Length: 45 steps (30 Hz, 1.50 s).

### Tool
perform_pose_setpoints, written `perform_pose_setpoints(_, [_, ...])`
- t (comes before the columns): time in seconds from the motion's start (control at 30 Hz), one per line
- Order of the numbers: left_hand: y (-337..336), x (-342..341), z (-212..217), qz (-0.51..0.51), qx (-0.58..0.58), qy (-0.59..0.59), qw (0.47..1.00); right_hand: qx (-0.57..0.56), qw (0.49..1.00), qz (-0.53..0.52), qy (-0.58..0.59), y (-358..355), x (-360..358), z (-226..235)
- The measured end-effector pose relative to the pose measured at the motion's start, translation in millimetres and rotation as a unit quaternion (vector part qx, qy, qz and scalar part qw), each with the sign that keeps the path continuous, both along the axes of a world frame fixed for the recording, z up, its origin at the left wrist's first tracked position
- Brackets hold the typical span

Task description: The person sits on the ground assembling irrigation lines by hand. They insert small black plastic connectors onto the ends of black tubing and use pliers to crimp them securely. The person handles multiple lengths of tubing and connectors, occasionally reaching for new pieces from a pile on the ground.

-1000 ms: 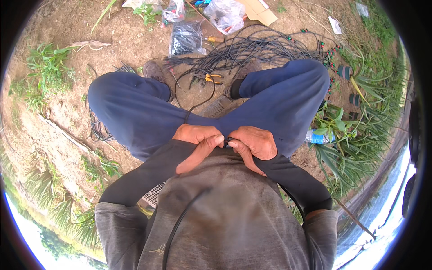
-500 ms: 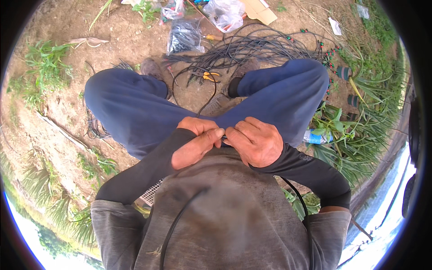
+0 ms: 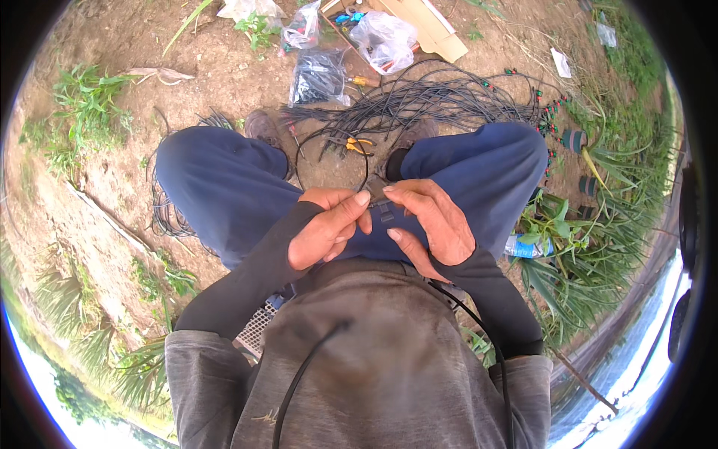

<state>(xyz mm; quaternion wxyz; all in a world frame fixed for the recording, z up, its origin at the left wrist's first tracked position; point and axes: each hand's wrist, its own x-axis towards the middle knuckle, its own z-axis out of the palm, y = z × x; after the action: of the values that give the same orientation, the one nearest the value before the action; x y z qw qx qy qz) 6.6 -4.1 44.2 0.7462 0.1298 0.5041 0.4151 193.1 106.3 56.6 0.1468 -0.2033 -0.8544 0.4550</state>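
Note:
My left hand (image 3: 325, 230) is closed in a pinch above my lap, thumb against forefinger, on a thin black tube (image 3: 367, 166). The tube loops down toward the ground between my feet; its end at the fingertips is too small to make out. Close beside it, my right hand (image 3: 440, 224) is open, thumb and fingers apart, with nothing seen in it. A dark strap buckle (image 3: 386, 215) shows between the hands. Beyond them, pliers with yellow-orange handles (image 3: 359, 144) lie on the ground between my shoes.
A bundle of black tubes (image 3: 449, 97) spreads beyond my feet, with red and green fittings (image 3: 552, 110) at its right. Behind it are a bag of black parts (image 3: 318, 78), an orange-handled tool (image 3: 364, 81) and a cardboard box (image 3: 432, 30). A blue-labelled bottle (image 3: 527, 246) lies right, among plants.
My right hand has come away from the left fingertips and opened. The left hand still pinches the tube, slightly farther from my body. The view has tilted, showing more of the box.

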Motion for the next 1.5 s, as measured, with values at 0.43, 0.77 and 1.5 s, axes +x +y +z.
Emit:
perform_pose_setpoints(0.43, [-4, -4, 7, -0.149, 0.077, 0.125, 0.978, 0.112, 0.99, 0.078, 0.016, 10, 0, -9])
perform_pose_setpoints(0.77, [-8, 6, 10, -0.174, 0.115, 0.242, 0.948, 0.203, 0.973, 0.11, -0.004, 5, 6, -10])
perform_pose_setpoints(1.5, [-27, 20, -31, -0.158, 0.486, 0.616, 0.599, -0.445, 0.858, 0.073, -0.247, -6, 18, -15])
